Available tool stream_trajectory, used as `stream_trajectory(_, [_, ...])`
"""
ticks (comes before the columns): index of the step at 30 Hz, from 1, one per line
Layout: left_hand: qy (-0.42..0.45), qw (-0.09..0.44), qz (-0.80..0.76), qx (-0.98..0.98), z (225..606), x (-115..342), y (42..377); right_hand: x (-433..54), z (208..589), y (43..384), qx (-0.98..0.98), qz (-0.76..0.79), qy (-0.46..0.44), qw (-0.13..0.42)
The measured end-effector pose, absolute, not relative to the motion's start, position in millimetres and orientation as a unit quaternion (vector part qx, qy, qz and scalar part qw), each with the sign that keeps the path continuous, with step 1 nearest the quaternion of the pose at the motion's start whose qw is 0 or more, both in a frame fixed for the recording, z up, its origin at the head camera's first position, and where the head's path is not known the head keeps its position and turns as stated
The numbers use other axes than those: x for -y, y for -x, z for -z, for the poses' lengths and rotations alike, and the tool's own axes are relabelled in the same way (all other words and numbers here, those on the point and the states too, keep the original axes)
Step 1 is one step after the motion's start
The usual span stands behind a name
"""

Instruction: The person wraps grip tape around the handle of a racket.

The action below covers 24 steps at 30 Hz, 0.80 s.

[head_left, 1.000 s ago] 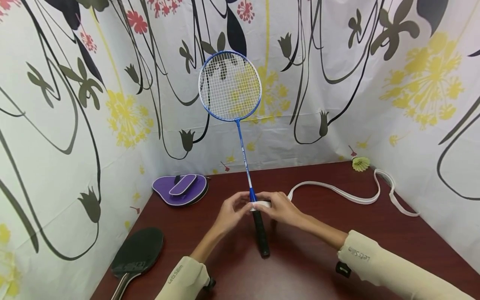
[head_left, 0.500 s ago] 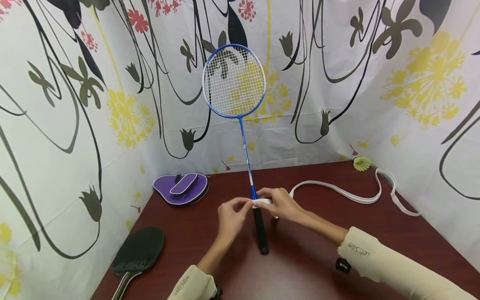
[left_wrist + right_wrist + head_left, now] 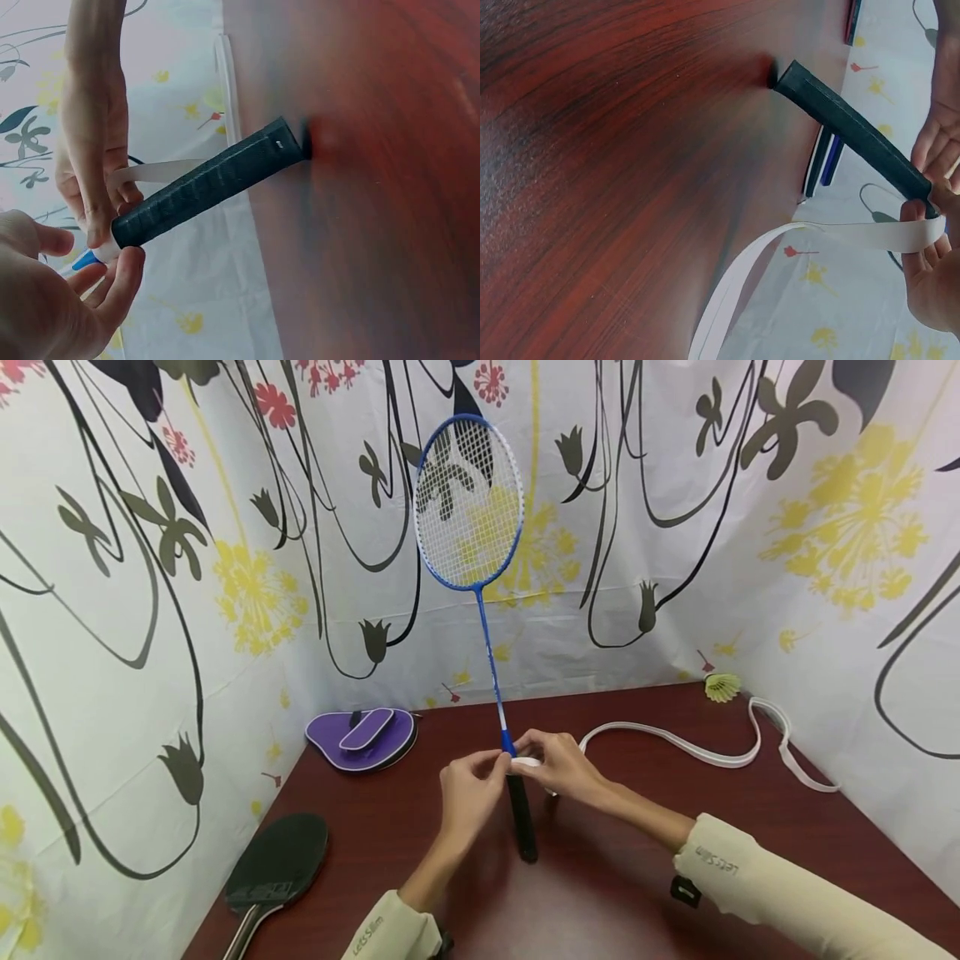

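A blue and white badminton racket [image 3: 491, 660] stands nearly upright, head up, its black handle [image 3: 214, 184] pointing down with the butt close over the table. White grip tape [image 3: 889, 235] passes around the top of the handle and trails off to the right. My left hand [image 3: 467, 793] pinches the racket between thumb and fingers at the blue cone above the handle. On the other side, my right hand [image 3: 562, 770] pinches the tape against the racket, with a white stretch showing between its thumb and fingers. The fingers partly hide the wrapped spot.
Trailing tape [image 3: 693, 750] curls across the dark red table [image 3: 600, 893] toward the right. A yellow shuttlecock [image 3: 722, 687] lies at the back right, a purple paddle case [image 3: 330, 735] at the back left. A black table tennis paddle [image 3: 277, 864] lies at the left edge. Patterned curtains enclose the table.
The racket head has risen and turned about its shaft, now looking narrower. My left fingers let go, shifted along the handle top and took hold again. My right hand has barely moved.
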State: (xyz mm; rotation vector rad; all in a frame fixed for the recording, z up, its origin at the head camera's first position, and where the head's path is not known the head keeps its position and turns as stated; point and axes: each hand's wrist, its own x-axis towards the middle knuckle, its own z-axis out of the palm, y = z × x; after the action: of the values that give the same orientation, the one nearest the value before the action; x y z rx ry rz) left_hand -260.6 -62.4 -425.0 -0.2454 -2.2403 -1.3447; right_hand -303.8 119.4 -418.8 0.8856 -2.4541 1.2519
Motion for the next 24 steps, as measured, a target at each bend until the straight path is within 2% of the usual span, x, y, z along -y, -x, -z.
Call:
stream_trajectory(6, [0.08, 0.237, 0.498, 0.83, 419, 61, 265, -116, 422, 305, 0.84, -0.439, -0.293, 0.131])
stream_trajectory(18, [0.029, 0.237, 0.467, 0.851, 414, 60, 281, -112, 428, 305, 0.834, -0.438, -0.297, 0.154])
stream_trajectory(24, [0.04, 0.233, 0.465, 0.853, 415, 65, 285, -109, 429, 306, 0.831, -0.443, -0.3, 0.154])
